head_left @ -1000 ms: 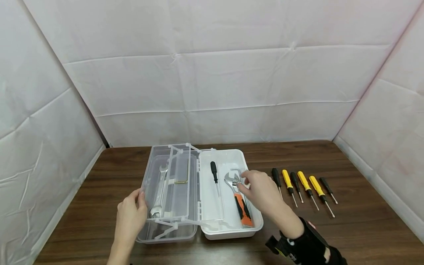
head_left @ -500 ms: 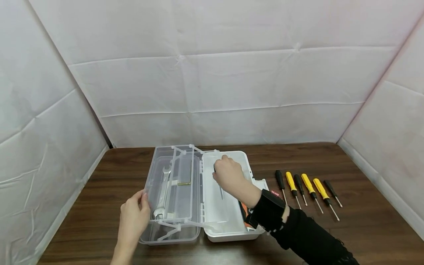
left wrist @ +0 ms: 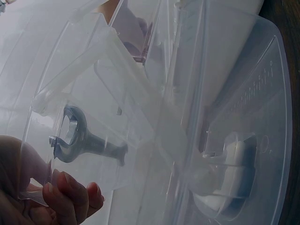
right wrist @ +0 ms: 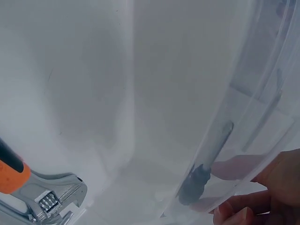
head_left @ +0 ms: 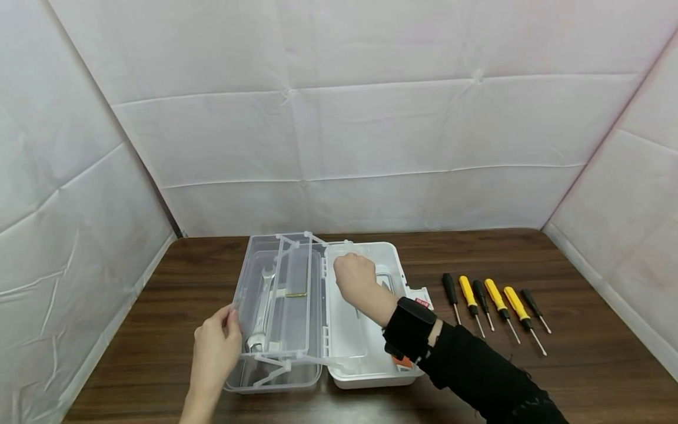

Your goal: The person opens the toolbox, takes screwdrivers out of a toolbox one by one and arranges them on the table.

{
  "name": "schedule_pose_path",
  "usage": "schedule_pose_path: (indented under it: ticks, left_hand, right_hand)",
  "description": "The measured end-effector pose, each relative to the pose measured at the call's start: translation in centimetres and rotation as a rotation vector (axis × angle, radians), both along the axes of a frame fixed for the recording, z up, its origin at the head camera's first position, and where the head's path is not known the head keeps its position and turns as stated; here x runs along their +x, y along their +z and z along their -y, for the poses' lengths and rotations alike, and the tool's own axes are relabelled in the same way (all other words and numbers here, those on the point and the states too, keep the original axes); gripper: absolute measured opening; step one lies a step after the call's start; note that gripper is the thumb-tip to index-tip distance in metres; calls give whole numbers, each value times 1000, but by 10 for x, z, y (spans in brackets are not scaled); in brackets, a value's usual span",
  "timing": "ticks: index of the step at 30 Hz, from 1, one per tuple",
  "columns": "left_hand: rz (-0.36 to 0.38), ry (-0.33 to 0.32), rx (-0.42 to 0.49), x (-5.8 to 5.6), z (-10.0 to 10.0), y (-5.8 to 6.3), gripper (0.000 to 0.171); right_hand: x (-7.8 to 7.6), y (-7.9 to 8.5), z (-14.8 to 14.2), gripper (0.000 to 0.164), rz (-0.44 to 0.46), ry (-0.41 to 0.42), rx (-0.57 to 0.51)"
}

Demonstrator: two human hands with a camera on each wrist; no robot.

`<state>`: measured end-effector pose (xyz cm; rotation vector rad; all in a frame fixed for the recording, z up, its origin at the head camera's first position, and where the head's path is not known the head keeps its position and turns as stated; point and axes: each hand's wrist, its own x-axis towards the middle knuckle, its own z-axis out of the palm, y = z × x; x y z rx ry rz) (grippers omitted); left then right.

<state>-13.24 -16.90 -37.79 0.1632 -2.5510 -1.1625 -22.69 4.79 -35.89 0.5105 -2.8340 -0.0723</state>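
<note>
My left hand [head_left: 216,347] pinches the outer edge of a clear plastic tray [head_left: 245,259], which is raised over the toolbox's open lid. A silver wrench [head_left: 262,309] lies in that tray, beside a brass-coloured hex key [head_left: 296,294]. My right hand [head_left: 359,282] is inside the toolbox area. In the right wrist view its thumb and a fingertip sit either side of a screwdriver's black handle [right wrist: 194,185], seen through clear plastic; the head view hides that handle under the hand. An adjustable wrench [right wrist: 49,199] with an orange-and-black handle lies on the white toolbox floor, mostly behind my wrist in the head view.
The white toolbox [head_left: 389,252] stands on the brown table [head_left: 477,388], its clear lid [head_left: 302,386] folded out leftward. A silver hex key [head_left: 389,278] lies inside. Right of the box, several yellow and black screwdrivers [head_left: 494,294] lie in a row. White sheets surround the table.
My right hand has moved left from beside the adjustable wrench to the black screwdriver, then dipped slightly at the handle. My left hand keeps its hold on the tray edge.
</note>
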Motion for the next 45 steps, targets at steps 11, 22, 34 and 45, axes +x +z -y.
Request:
schedule_pose_path:
  ticks: [11, 22, 34, 45]
  left_hand:
    - [0, 11, -1, -1, -1, 0, 29]
    - [18, 3, -4, -2, -2, 2, 29]
    - [26, -3, -8, -5, -3, 1, 29]
    - [10, -4, -9, -3, -1, 3, 28]
  right_hand:
    - [-4, 0, 7, 25, 9, 0, 74]
    - [-1, 13, 2, 34, 297, 61, -271]
    - [8, 45, -40, 19, 392, 20, -565]
    - [23, 44, -122, 28, 382, -145, -649]
